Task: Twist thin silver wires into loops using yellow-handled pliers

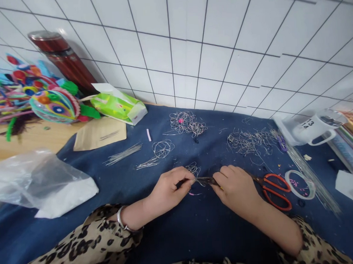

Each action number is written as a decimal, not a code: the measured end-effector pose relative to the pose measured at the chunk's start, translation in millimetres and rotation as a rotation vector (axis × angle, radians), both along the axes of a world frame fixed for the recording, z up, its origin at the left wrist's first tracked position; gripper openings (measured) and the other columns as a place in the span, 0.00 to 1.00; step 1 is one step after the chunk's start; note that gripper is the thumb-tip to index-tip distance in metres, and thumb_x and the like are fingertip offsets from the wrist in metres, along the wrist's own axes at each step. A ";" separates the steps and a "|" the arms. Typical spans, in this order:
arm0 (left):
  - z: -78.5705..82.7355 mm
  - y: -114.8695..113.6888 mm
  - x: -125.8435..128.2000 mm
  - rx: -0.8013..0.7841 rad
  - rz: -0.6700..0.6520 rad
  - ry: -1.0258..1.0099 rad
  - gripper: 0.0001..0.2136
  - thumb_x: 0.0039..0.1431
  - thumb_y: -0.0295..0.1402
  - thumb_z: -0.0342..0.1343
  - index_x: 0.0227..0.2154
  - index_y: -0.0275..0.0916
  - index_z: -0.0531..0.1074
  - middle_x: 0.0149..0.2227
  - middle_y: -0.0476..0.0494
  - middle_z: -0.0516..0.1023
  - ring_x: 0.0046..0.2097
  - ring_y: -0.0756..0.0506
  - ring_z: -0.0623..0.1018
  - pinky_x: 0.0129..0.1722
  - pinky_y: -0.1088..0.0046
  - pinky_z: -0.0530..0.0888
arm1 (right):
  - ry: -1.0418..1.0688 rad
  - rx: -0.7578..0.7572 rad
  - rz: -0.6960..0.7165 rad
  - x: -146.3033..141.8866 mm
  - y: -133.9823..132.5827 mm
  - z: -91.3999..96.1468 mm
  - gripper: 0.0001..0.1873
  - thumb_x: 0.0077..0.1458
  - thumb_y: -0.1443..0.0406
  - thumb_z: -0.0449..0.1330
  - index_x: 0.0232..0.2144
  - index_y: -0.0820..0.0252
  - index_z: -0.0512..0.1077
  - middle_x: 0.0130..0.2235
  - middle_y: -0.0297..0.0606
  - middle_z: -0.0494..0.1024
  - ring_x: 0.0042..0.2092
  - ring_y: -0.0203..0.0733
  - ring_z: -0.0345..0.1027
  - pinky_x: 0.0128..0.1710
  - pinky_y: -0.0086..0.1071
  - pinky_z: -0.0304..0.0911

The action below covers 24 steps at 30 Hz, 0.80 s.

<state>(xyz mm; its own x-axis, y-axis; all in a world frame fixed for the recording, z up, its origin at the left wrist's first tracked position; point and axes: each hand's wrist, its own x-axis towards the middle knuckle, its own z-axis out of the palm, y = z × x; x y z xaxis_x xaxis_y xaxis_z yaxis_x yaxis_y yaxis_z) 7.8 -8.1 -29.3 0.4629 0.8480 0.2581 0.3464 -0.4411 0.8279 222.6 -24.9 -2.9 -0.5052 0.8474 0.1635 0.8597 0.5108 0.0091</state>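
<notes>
Both hands meet at the middle of a blue cloth (176,227). My left hand (168,188) is closed in a pinch on a thin wire by a small wire coil (193,169). My right hand (236,188) is closed round a dark pliers-like tool (208,181) whose tip points left toward the left fingers. Red-handled scissors (274,187) lie just right of the right hand.
Wire bundles and tangles (188,123) (248,140) lie on the cloth beyond the hands, straight wires (124,154) to the left. A clear plastic bag (39,184) lies at left, colourful crafts (43,100), a red flask (63,59), a green tissue pack (118,105), a white mug (316,128) and a tape ring (301,184) around.
</notes>
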 end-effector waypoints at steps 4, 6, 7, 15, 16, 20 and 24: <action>1.3 0.3 -0.2 -0.022 -0.016 -0.026 0.05 0.56 0.24 0.50 0.29 0.36 0.70 0.28 0.47 0.71 0.32 0.51 0.71 0.33 0.75 0.67 | 0.039 -0.059 0.000 2.7 0.3 -3.1 0.11 0.56 0.61 0.52 0.24 0.58 0.65 0.26 0.34 0.67 0.31 0.37 0.59 0.32 0.31 0.48; 2.0 0.8 -0.3 -0.056 -0.035 -0.056 0.05 0.57 0.25 0.50 0.29 0.35 0.70 0.28 0.47 0.71 0.31 0.51 0.71 0.34 0.75 0.67 | 0.053 -0.083 -0.004 3.2 0.8 -5.2 0.12 0.56 0.60 0.52 0.24 0.58 0.66 0.26 0.34 0.67 0.31 0.36 0.59 0.32 0.30 0.48; 2.3 1.2 -0.3 -0.084 -0.044 -0.072 0.05 0.57 0.26 0.50 0.29 0.35 0.70 0.27 0.47 0.71 0.31 0.51 0.71 0.33 0.75 0.67 | 0.057 -0.089 -0.004 3.3 1.1 -6.0 0.12 0.56 0.59 0.52 0.24 0.58 0.66 0.26 0.34 0.67 0.31 0.36 0.59 0.32 0.30 0.48; 5.2 4.6 -2.3 -0.267 -0.097 -0.124 0.09 0.61 0.32 0.47 0.32 0.34 0.72 0.25 0.47 0.71 0.30 0.51 0.71 0.35 0.73 0.67 | 0.091 -0.065 0.005 3.7 4.6 -8.6 0.13 0.56 0.59 0.52 0.24 0.59 0.67 0.25 0.33 0.68 0.30 0.35 0.59 0.31 0.29 0.49; 5.1 4.8 -2.4 -0.288 -0.106 -0.129 0.10 0.61 0.32 0.47 0.33 0.34 0.72 0.25 0.47 0.71 0.30 0.51 0.71 0.35 0.73 0.67 | 0.092 -0.063 0.008 3.9 4.5 -8.9 0.13 0.56 0.59 0.52 0.24 0.59 0.67 0.25 0.33 0.68 0.30 0.35 0.59 0.31 0.29 0.49; 2.8 5.0 -2.7 -0.413 -0.144 -0.167 0.10 0.61 0.32 0.47 0.33 0.34 0.71 0.27 0.47 0.70 0.29 0.52 0.70 0.33 0.74 0.67 | 0.084 -0.062 0.020 3.8 3.8 -10.2 0.13 0.56 0.59 0.52 0.24 0.59 0.66 0.25 0.34 0.67 0.30 0.35 0.59 0.31 0.29 0.49; 0.6 5.0 -2.4 -0.570 -0.166 -0.244 0.09 0.60 0.33 0.48 0.32 0.33 0.70 0.27 0.48 0.70 0.27 0.53 0.69 0.31 0.75 0.66 | 0.081 -0.064 0.023 3.1 4.2 -11.0 0.13 0.56 0.59 0.51 0.24 0.59 0.66 0.25 0.34 0.67 0.30 0.35 0.60 0.32 0.29 0.49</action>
